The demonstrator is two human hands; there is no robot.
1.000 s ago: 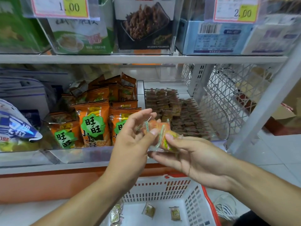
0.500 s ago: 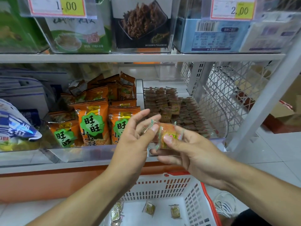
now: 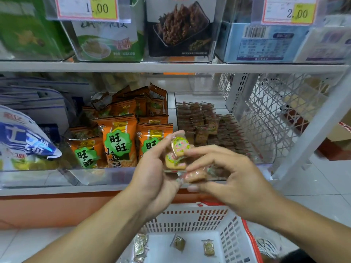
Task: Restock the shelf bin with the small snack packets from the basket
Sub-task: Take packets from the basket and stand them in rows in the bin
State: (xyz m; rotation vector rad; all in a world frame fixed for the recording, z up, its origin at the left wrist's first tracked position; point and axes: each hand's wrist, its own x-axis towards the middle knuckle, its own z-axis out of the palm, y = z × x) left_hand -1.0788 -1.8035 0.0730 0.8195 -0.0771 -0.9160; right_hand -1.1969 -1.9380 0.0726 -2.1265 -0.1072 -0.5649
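My left hand (image 3: 152, 173) and my right hand (image 3: 228, 179) meet in front of the shelf, both holding a small bunch of clear-wrapped snack packets (image 3: 177, 154) with green and pink labels. The left fingers pinch the upper packets; the right thumb and fingers pinch the lower packet (image 3: 195, 175). Behind them stands the clear shelf bin (image 3: 266, 164) with rows of the same small brownish packets (image 3: 209, 128). Below is the white basket with a red rim (image 3: 237, 230), with a few loose packets (image 3: 178, 242) on its floor.
Orange snack bags (image 3: 117, 141) fill the bin to the left. A blue and white bag (image 3: 22, 141) lies at far left. Boxes and price tags sit on the upper shelf (image 3: 171, 67). A white mesh side panel (image 3: 275, 111) and slanted post (image 3: 313, 130) close the right.
The packets have been turned and fanned upward so their labels face me. My left fingers have shifted up along them, and my right hand now pinches the lowest one.
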